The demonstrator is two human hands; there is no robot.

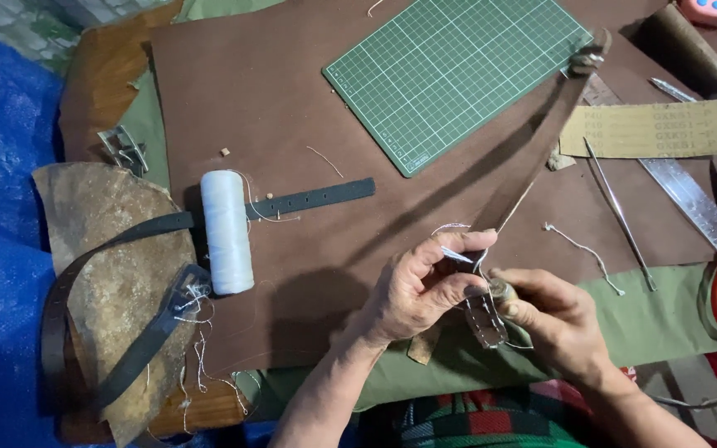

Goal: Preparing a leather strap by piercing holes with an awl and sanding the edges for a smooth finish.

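Hands met low in the middle: left hand [417,290] pinched white thread [456,254], right hand [553,319] gripped the brown strap [533,158] tight.

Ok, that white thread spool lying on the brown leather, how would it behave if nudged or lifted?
The white thread spool lies on its side, so it would probably roll if pushed. Loose thread trails from it, so lifting may drag strands. It looks fully wound, likely firm rather than squashy.
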